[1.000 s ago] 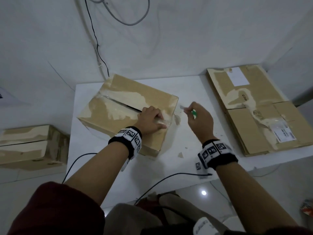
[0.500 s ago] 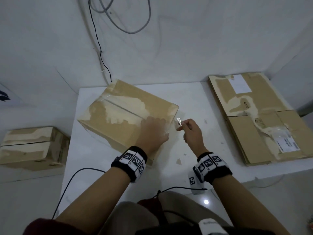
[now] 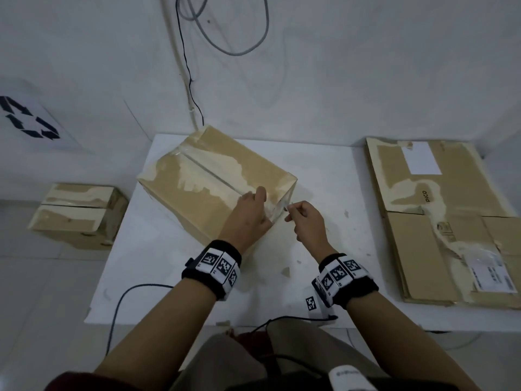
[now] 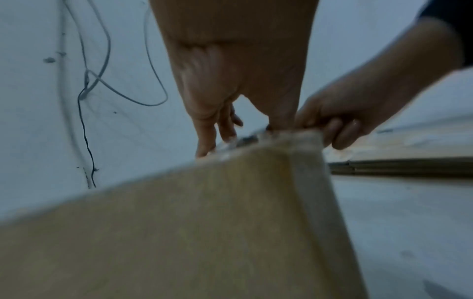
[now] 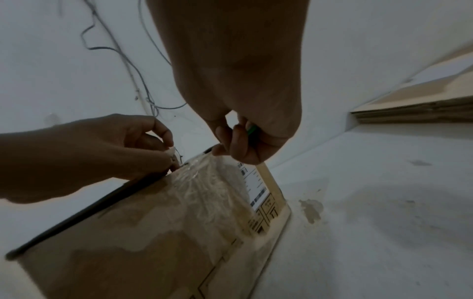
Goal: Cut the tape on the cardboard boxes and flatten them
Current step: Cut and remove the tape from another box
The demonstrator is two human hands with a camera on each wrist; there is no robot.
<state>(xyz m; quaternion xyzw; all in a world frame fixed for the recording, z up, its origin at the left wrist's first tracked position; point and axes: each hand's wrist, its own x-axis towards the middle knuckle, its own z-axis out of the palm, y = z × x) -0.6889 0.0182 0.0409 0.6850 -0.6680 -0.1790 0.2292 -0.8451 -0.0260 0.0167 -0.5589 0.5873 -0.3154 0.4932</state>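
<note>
The right hand [image 3: 306, 220] is closed in a pinch on a green-handled cutter [image 5: 251, 129], its tip set against the clear tape [image 5: 204, 178] at the near end of the top seam. The left hand [image 3: 251, 211] is pressed on the top of the cardboard box [image 3: 205, 179] beside that seam, with fingers bent at the edge; whether anything is pinched there cannot be told.

The box stands on the white counter [image 3: 324, 170], skewed, near the wall. It is judged light, probably empty, and fairly stiff, so it would slide unless held down. The tape looks thin, stretchy and slick. The box is best steadied on a flap close to the cut.

The printed label [image 5: 256, 182] on the end face is shown only in the right wrist view. The flattened boxes [image 3: 439, 221] are seen whole only from the head, together with another sealed box [image 3: 79, 213] on the floor.
</note>
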